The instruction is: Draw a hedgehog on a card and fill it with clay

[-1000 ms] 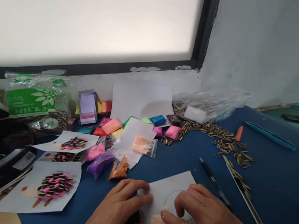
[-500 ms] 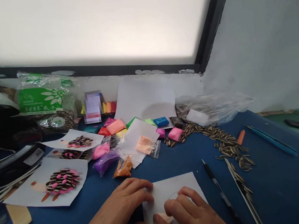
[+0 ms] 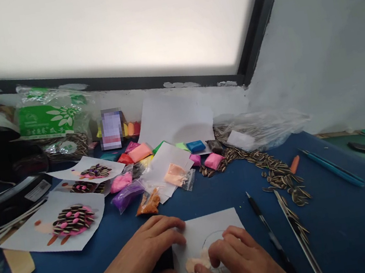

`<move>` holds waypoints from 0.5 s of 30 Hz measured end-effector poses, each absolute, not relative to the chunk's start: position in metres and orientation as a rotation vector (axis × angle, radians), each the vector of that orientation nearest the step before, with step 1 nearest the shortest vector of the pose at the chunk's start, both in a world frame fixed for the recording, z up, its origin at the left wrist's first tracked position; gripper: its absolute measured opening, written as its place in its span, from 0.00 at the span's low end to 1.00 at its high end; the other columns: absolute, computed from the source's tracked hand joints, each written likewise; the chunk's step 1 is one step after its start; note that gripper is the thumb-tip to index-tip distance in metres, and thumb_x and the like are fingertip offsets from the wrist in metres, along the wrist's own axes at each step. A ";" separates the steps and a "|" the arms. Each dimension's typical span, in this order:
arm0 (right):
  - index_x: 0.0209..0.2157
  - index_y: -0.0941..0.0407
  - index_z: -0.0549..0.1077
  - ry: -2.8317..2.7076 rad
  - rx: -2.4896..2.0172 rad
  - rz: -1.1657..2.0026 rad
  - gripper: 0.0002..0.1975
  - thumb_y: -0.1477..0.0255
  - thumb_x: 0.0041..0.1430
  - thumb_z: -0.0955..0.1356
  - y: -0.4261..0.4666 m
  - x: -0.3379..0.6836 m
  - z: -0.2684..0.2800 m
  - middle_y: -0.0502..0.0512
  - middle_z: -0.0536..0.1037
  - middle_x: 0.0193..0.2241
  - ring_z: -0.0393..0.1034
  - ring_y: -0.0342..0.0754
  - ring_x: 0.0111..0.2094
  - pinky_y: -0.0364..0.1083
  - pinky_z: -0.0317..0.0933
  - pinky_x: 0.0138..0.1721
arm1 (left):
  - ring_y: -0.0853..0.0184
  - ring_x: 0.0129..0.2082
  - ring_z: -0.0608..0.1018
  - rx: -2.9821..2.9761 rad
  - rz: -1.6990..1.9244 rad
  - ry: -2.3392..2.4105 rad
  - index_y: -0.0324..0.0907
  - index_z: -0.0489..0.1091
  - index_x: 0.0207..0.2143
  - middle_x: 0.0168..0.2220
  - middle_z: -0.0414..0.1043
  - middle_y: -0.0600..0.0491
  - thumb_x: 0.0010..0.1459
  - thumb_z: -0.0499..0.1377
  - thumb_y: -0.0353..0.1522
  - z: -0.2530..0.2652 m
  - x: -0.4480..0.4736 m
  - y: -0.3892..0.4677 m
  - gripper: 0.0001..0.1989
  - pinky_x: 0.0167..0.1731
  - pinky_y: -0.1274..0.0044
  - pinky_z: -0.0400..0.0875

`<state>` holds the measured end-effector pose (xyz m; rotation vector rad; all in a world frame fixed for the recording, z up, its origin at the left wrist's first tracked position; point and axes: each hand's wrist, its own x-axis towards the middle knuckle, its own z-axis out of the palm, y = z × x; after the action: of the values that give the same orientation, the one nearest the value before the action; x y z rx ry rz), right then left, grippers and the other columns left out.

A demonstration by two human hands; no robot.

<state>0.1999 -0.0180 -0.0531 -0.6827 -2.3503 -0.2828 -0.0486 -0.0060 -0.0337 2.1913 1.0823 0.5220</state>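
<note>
A sheet of white paper (image 3: 210, 222) lies in front of me, with part of a drawn curved line showing on it. On it sits a flattened piece of peach modelling clay (image 3: 194, 263). My right hand (image 3: 241, 258) has its thumb and curled forefinger on the clay, its other fingers bent over the drawing and hiding part of it. My left hand (image 3: 152, 254) rests at the paper's left edge, fingers spread, thumb and fingertips apart and holding nothing.
Right of the paper lie a black pen (image 3: 266, 225), a metal-bodied cutter (image 3: 299, 238), sunflower seeds (image 3: 274, 170) and blue tweezers (image 3: 333, 168). Clay packets (image 3: 176, 174) are scattered behind. Hedgehog pictures with seed spines (image 3: 73, 223) lie left, before a seed bag (image 3: 53, 120).
My right hand has shifted slightly right, its thumb moving across the clay. More of the clay and the drawn curve now shows. My left hand stays nearly in place.
</note>
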 end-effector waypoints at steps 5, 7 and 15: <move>0.41 0.57 0.76 -2.265 -0.633 -0.264 0.17 0.71 0.76 0.57 -0.017 0.195 -0.064 0.49 0.70 0.24 0.62 0.46 0.24 0.47 0.58 0.34 | 0.56 0.62 0.72 2.197 0.531 1.091 0.51 0.75 0.48 0.62 0.72 0.54 0.54 0.59 0.22 -0.028 -0.048 -0.008 0.22 0.60 0.66 0.69; 0.38 0.55 0.76 -2.188 -0.669 -0.211 0.15 0.72 0.74 0.59 -0.016 0.194 -0.066 0.48 0.67 0.22 0.59 0.46 0.23 0.46 0.56 0.30 | 0.55 0.61 0.73 2.193 0.525 1.103 0.51 0.75 0.48 0.62 0.72 0.54 0.53 0.59 0.21 -0.029 -0.048 -0.008 0.22 0.59 0.66 0.69; 0.31 0.55 0.74 -2.294 -0.836 0.217 0.10 0.80 0.65 0.65 -0.012 0.201 -0.041 0.50 0.73 0.27 0.67 0.46 0.29 0.44 0.59 0.33 | 0.55 0.61 0.71 2.178 0.533 1.086 0.50 0.75 0.48 0.62 0.72 0.53 0.52 0.61 0.21 -0.033 -0.045 -0.008 0.23 0.60 0.65 0.67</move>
<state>0.2009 -0.0121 -0.0409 -0.8359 -2.2943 0.2171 -0.0452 -0.0078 -0.0331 2.1785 1.0858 0.5331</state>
